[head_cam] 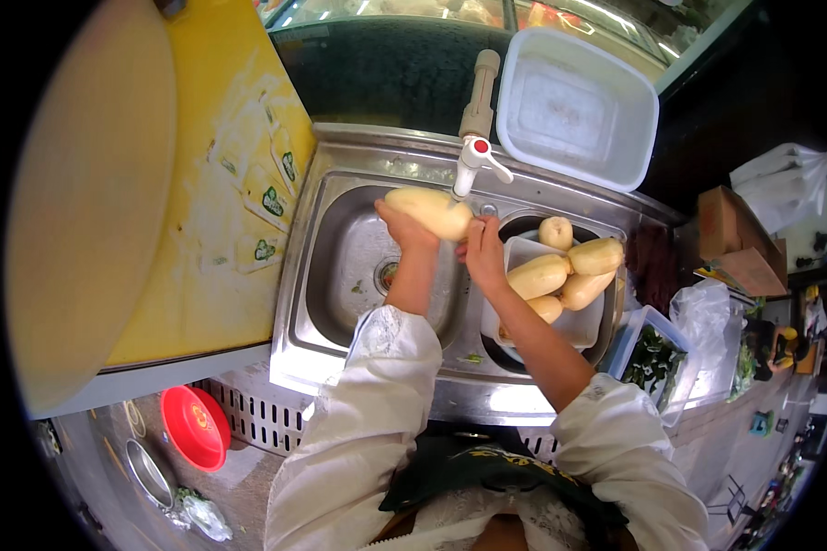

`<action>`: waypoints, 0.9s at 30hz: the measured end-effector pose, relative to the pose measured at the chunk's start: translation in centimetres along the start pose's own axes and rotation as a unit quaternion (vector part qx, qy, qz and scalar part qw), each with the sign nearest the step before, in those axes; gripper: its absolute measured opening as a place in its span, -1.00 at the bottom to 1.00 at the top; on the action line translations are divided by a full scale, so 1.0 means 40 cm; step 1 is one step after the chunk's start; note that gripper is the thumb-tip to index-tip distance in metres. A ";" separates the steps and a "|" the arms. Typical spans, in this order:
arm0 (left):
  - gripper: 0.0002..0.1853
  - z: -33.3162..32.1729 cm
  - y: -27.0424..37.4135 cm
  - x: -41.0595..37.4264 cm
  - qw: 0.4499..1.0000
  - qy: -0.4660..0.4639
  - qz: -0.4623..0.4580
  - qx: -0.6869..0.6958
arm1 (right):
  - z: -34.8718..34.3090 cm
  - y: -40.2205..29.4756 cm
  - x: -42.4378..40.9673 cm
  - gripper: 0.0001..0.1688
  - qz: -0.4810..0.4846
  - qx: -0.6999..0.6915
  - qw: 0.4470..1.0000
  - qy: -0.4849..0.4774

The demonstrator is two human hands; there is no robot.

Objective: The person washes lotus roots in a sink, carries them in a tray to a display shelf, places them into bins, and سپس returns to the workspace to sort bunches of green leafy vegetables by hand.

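A pale lotus root segment (424, 210) lies across my left hand (406, 226), which supports it from below over the left basin (338, 241) of a stainless steel sink. Its right end meets the fingers of my right hand (484, 253); whether they grip it or only touch it cannot be told. Directly above the root is the spout of a white tap (474, 162) with a red dot on top. Several more lotus roots (537, 275) rest in and around a white plastic tub (589, 330) in the right basin, partly behind my right forearm.
A large translucent plastic bin (572, 110) stands behind the sink. To the left is a yellow panel (227, 206). Dark green leaves fill a plastic container (651, 365) on the right, near a cardboard box (737, 234). A red basin (194, 427) and a metal bowl (150, 474) are at lower left.
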State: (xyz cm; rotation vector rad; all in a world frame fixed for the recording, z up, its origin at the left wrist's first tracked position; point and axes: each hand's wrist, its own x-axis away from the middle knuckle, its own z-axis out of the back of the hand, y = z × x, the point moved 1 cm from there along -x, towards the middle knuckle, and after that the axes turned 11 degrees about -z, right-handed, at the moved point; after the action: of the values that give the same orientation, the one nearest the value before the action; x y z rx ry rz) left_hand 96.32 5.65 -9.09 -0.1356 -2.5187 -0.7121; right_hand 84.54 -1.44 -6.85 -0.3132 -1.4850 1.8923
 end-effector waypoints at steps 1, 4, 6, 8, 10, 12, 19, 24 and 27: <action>-0.38 0.006 0.010 0.002 1.000 0.007 -0.028 -0.004 | -0.018 0.001 -0.006 -0.66 -0.023 0.002 1.000 0.006; -0.42 -0.014 0.070 0.033 0.993 -0.028 -0.098 -0.059 | -0.047 0.012 -0.017 -0.68 -0.140 -0.085 0.985 -0.049; -0.44 -0.024 0.109 0.049 0.986 -0.094 -0.106 -0.086 | -0.056 0.018 -0.041 -0.70 -0.263 -0.162 0.932 -0.189; -0.44 -0.022 0.131 0.040 0.975 -0.186 -0.081 -0.090 | -0.039 0.031 -0.087 -0.71 -0.399 -0.220 0.798 -0.395; -0.40 -0.009 0.151 0.021 0.977 -0.208 -0.020 -0.034 | -0.027 -0.027 -0.071 -0.71 -0.385 -0.178 0.812 -0.402; -0.37 -0.009 0.164 0.008 0.980 -0.197 -0.009 -0.003 | -0.009 -0.047 -0.067 -0.67 -0.350 -0.180 0.821 -0.413; -0.38 -0.016 0.160 0.011 0.987 -0.149 -0.052 -0.017 | -0.055 -0.022 0.010 -0.64 -0.212 -0.144 0.941 -0.223; -0.48 -0.004 0.146 0.014 0.946 -0.320 0.036 0.029 | -0.033 -0.027 -0.004 -0.47 -0.409 -0.189 0.816 -0.361; -0.53 -0.022 0.129 0.025 0.930 -0.342 0.110 0.075 | -0.012 -0.074 0.058 -0.36 -0.438 -0.307 0.752 -0.386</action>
State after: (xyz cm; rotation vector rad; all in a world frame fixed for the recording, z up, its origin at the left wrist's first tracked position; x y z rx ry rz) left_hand 97.01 9.58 -5.57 -0.7097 -3.1263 -0.4167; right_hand 84.25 0.71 -3.74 0.8790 -2.2110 0.6991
